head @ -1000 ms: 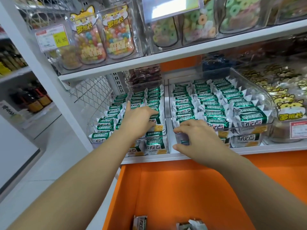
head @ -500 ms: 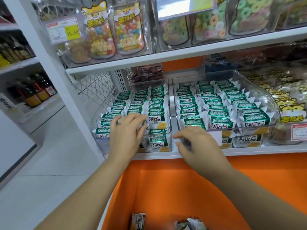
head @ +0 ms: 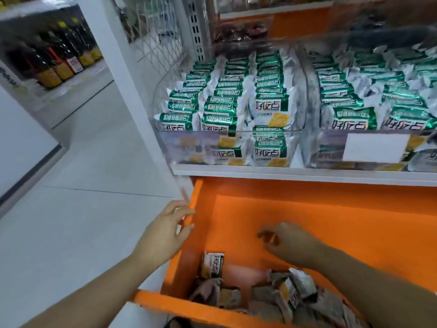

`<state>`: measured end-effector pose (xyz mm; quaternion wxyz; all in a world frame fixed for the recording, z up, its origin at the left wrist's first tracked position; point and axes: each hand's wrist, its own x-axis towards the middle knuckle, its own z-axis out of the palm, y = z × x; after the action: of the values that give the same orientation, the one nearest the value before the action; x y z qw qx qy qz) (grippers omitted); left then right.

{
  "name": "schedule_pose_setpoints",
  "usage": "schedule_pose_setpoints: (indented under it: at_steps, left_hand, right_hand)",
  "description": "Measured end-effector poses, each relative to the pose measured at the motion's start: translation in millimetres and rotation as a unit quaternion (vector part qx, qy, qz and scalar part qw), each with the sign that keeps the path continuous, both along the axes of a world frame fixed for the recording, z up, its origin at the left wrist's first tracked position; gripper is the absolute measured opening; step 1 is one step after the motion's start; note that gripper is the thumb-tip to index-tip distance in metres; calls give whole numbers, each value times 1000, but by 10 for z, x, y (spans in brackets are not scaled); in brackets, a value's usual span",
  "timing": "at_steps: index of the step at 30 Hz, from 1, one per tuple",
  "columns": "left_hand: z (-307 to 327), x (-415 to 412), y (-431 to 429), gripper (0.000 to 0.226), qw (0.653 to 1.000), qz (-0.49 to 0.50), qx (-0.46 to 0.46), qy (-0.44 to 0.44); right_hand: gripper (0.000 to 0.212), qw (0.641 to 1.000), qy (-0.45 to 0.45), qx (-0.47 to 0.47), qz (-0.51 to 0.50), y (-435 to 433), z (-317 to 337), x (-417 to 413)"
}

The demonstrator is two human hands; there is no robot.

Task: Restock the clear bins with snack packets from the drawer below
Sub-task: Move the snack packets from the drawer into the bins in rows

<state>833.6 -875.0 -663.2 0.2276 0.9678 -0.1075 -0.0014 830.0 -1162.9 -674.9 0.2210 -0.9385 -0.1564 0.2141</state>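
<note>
Two clear bins stand side by side on the white shelf, the left bin (head: 189,147) and the right bin (head: 314,147), both packed with rows of green-and-white snack packets (head: 272,110). Below them the orange drawer (head: 196,233) is pulled out, with loose snack packets (head: 290,294) lying in its near part. My left hand (head: 165,233) hovers at the drawer's left wall, fingers spread and empty. My right hand (head: 288,242) is inside the drawer above the packets, fingers loosely curled and holding nothing.
A white shelf upright (head: 132,91) stands left of the bins, with wire mesh (head: 160,41) behind it. Dark bottles (head: 59,60) line a low shelf across the aisle. Pale tiled floor (head: 71,221) lies to the left. A blank label (head: 376,147) fronts the right bin.
Both hands have dropped from the bins' front edges down to the drawer. The view has tilted down and closer, so the upper candy shelf is out of sight.
</note>
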Motion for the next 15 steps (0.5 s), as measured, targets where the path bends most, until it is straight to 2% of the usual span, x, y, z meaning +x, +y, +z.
schedule_pose_setpoints:
  at_steps: [6, 9, 15]
  left_hand:
    - [-119, 32, 88, 28, 996, -1, -92, 4]
    - [-165, 38, 90, 23, 993, 7, -122, 1]
    - [-243, 71, 113, 29, 987, 9, -163, -6]
  right_hand:
    - [34, 994, 101, 28, 41, 504, -704, 206]
    - [41, 989, 122, 26, 77, 709, -981, 249]
    - [73, 974, 211, 68, -33, 1044, -1414, 312]
